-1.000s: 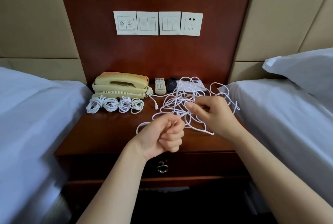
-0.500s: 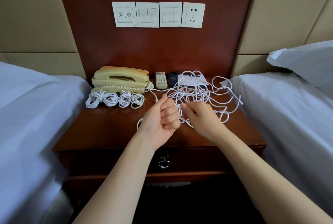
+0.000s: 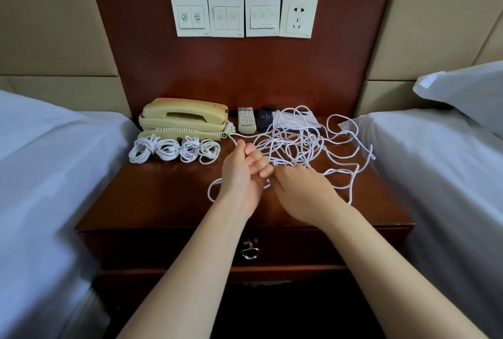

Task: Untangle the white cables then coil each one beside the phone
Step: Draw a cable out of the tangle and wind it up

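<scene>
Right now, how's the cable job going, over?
Left hand grips a strand of the tangled cables; right hand beside it, grip hidden. Four coils lie by the phone. Tangle overlaps papers behind.

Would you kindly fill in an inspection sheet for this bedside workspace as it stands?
Surface: wooden nightstand, drawer shut.
Job's things: four coiled cables in a row before the phone; tangled white cables spread to the right.
Clutter: remote, dark booklet and papers at the back.
Hands: left hand grips a strand of the tangle; right hand pinches it alongside.
Cables: one loop lies beside the left wrist; strands reach the right bed.
Surroundings: left bed, pillow, switch plates, wall socket.
</scene>
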